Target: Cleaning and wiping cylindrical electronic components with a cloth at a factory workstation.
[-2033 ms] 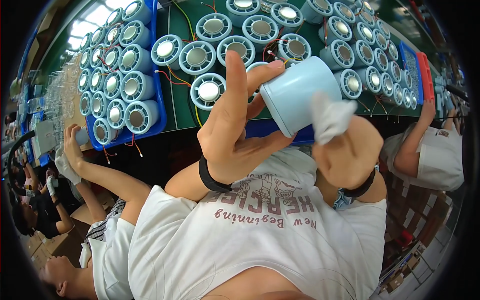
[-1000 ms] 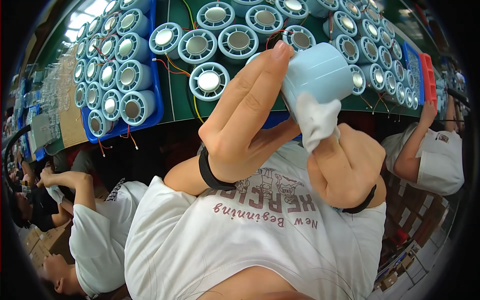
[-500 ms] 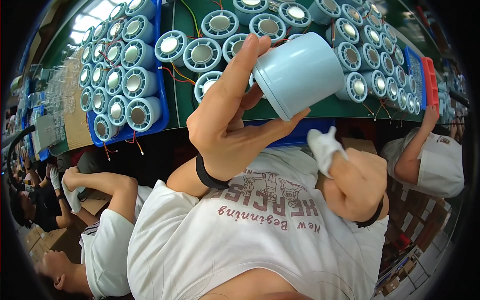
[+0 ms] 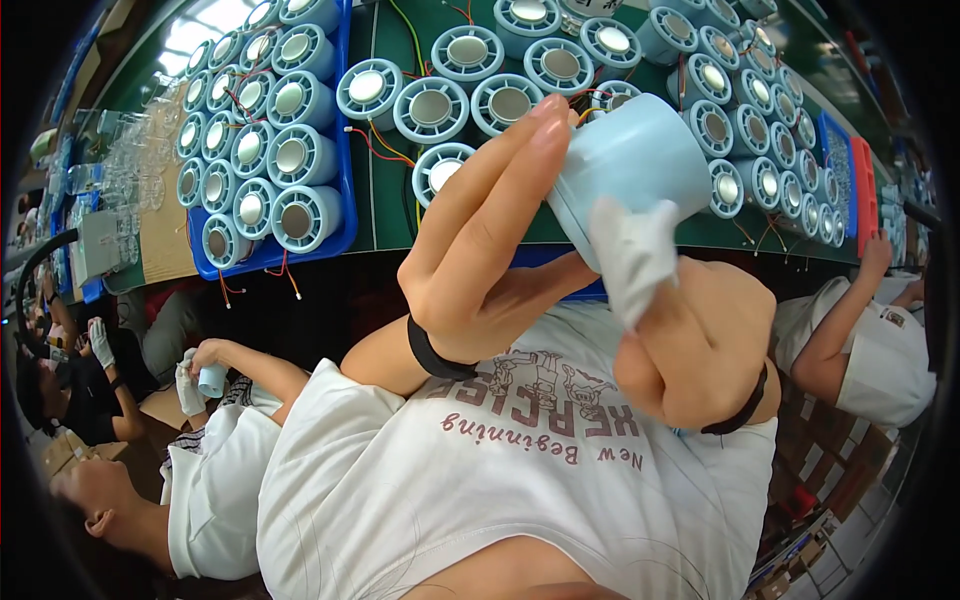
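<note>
My left hand point(image 4: 480, 250) grips a smooth light-blue cylindrical housing point(image 4: 650, 150) between thumb and fingers, tilted above the table's near edge. The housing's closed, plain end points up and right; its ridged rim lies toward my palm. My right hand point(image 4: 700, 340) is closed, with a white cloth point(image 4: 635, 255) about its fingertips. The cloth lies against the near side of the housing and is blurred by motion. The tips beneath the cloth are hidden. Just beyond my left hand, similar housings point(image 4: 432, 108) stand with spoked ends and silver discs upward.
A blue tray point(image 4: 345, 225) full of housings stands at the left on the green table point(image 4: 385, 225). More housings point(image 4: 715, 125) crowd the right, with thin wires point(image 4: 380, 145) trailing. A red bin point(image 4: 862, 190) stands far right. Co-workers sit on both sides, one with a small blue part point(image 4: 212, 380).
My right hand has moved up and left, bringing the white cloth onto the housing. The housing and left hand have shifted slightly right and down. The left co-worker's hands now show a blue part.
</note>
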Demonstrator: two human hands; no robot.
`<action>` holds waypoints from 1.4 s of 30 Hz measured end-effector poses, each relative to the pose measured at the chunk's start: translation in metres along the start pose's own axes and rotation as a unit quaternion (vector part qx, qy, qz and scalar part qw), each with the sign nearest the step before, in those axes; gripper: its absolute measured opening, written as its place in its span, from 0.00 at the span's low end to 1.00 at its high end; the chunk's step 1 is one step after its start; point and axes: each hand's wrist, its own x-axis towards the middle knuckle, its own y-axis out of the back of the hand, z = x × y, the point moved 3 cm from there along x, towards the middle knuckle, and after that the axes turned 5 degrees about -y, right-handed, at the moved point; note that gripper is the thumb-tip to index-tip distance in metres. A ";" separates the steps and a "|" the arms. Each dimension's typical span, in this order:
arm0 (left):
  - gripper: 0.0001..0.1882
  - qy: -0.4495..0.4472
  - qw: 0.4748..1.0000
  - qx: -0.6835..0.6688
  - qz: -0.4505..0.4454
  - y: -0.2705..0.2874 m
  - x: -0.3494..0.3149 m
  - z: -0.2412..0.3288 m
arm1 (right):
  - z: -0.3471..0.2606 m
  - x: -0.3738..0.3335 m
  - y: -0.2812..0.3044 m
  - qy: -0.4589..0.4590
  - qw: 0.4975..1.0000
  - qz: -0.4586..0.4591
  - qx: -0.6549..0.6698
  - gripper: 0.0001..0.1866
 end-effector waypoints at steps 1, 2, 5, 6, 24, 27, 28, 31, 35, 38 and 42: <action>0.38 -0.023 0.999 0.020 0.016 0.001 0.000 0.003 | 0.004 0.003 -0.003 -0.011 1.000 -0.007 -0.025 0.17; 0.34 -0.047 0.998 0.040 0.032 0.002 0.000 0.005 | 0.008 0.006 -0.005 -0.022 0.998 -0.013 -0.050 0.16; 0.32 -0.096 0.992 0.086 0.015 0.002 0.000 0.003 | 0.027 0.013 -0.001 0.012 0.994 0.105 -0.027 0.18; 0.31 -0.117 0.986 0.115 0.008 0.002 0.001 0.004 | 0.032 0.015 0.002 0.032 0.986 0.161 -0.010 0.19; 0.41 0.139 0.824 0.516 0.189 0.139 0.034 0.012 | 0.229 0.109 0.096 -0.239 0.947 0.183 -0.117 0.22; 0.46 0.233 0.784 0.562 0.124 0.176 0.034 -0.008 | 0.216 0.120 0.081 -0.286 0.938 0.127 -0.149 0.23; 0.48 0.263 0.781 0.556 0.112 0.180 0.036 -0.013 | 0.216 0.118 0.075 -0.280 0.940 0.119 -0.157 0.23; 0.49 0.229 0.749 0.616 0.081 0.197 0.034 -0.034 | 0.191 0.111 0.053 -0.284 0.940 0.096 -0.165 0.23; 0.49 0.310 0.738 0.598 0.010 0.197 0.040 -0.050 | 0.176 0.099 0.036 -0.244 0.958 0.086 -0.122 0.24; 0.45 0.196 0.762 0.617 -0.021 0.207 0.036 -0.051 | 0.163 0.084 0.034 -0.230 0.968 0.084 -0.061 0.24; 0.37 0.178 0.751 0.636 -0.027 0.188 0.030 -0.035 | 0.139 0.053 0.025 -0.315 0.939 0.084 0.106 0.24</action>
